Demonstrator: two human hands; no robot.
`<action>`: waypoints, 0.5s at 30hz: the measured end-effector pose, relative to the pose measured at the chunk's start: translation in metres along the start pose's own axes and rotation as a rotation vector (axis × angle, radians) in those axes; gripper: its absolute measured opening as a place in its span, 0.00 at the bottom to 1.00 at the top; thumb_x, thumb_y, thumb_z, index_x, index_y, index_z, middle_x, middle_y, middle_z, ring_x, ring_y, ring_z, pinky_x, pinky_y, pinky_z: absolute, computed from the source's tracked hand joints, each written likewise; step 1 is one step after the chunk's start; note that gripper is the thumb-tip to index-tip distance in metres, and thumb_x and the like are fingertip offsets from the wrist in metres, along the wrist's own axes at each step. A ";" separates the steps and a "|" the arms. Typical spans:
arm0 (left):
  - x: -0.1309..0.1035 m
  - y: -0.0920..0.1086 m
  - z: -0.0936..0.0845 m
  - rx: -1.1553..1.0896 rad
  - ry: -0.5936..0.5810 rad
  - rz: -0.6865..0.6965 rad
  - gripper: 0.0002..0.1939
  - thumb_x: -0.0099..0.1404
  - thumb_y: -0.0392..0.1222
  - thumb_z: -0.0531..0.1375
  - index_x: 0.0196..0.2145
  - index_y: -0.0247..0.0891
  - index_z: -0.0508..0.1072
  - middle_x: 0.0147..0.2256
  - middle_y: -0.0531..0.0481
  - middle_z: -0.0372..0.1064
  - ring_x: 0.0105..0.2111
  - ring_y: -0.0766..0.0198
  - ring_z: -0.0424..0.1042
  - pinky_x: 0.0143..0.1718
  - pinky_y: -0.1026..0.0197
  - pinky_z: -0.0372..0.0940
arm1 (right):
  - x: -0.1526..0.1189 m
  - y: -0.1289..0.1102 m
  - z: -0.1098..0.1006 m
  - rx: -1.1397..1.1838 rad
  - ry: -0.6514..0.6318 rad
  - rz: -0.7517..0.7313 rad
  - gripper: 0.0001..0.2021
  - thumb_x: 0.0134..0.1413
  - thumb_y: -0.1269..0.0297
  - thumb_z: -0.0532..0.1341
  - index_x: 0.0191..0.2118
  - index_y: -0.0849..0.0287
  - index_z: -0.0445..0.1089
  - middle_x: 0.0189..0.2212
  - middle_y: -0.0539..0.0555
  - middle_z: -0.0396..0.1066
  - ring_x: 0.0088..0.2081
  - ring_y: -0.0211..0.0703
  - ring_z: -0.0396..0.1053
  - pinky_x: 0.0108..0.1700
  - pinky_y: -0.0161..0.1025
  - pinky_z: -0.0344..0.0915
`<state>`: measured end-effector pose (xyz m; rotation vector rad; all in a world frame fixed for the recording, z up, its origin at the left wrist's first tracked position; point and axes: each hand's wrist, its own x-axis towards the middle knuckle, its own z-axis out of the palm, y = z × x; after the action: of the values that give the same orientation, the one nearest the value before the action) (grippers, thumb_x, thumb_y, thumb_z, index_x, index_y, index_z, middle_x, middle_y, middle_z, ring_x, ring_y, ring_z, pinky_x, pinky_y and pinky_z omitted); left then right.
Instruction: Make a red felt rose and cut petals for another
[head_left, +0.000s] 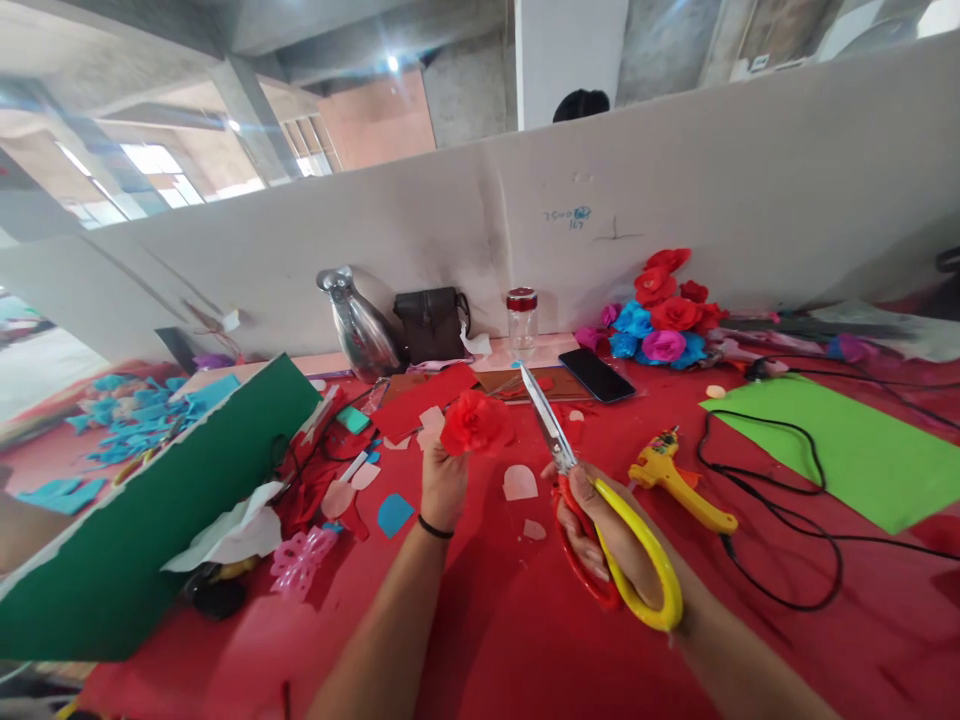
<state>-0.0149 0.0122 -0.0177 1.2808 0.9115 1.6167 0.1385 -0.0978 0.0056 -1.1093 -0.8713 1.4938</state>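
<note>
My left hand [444,486] is closed around the base of a red paper flower [475,424], whose petals face me above the table. In my right hand [611,540] is a pair of scissors [556,430] with one red and one yellow handle. The blades point up and away, close together, a little to the right of the flower and apart from it. Beneath and between the hands lie cut petal pieces, among them a pale pink one [520,483] and a blue one [394,514]. My fingers hide the flower's base.
A yellow glue gun [682,484] with a black cord lies right, beside a green sheet [862,440]. A phone [597,374], a glass jar [523,322], a steel jug [361,325] and a flower bunch [667,315] stand or lie behind. A green board [172,510] rises at left.
</note>
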 end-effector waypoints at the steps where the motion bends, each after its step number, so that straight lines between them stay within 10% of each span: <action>1: 0.000 0.001 0.000 -0.005 -0.020 -0.003 0.07 0.50 0.43 0.66 0.26 0.38 0.77 0.26 0.50 0.74 0.32 0.60 0.72 0.41 0.58 0.68 | 0.000 0.000 0.001 0.009 0.004 0.007 0.29 0.45 0.34 0.58 0.40 0.55 0.63 0.17 0.40 0.55 0.12 0.26 0.45 0.11 0.26 0.45; 8: 0.002 -0.006 -0.004 0.011 0.036 0.028 0.06 0.50 0.37 0.64 0.29 0.39 0.79 0.32 0.50 0.77 0.36 0.59 0.73 0.43 0.57 0.66 | -0.002 0.001 0.000 -0.229 0.078 0.085 0.27 0.45 0.33 0.55 0.34 0.54 0.62 0.18 0.42 0.56 0.13 0.29 0.48 0.13 0.29 0.49; 15: 0.007 -0.012 -0.009 -0.033 0.150 0.030 0.06 0.50 0.35 0.64 0.28 0.39 0.79 0.28 0.53 0.75 0.31 0.64 0.71 0.38 0.62 0.64 | 0.007 0.009 -0.011 -1.059 0.170 -0.077 0.23 0.45 0.48 0.64 0.47 0.52 0.67 0.15 0.47 0.62 0.21 0.47 0.65 0.25 0.38 0.51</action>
<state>-0.0221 0.0230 -0.0283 1.1677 0.9567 1.7624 0.1463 -0.0935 -0.0073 -1.8787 -1.6238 0.7981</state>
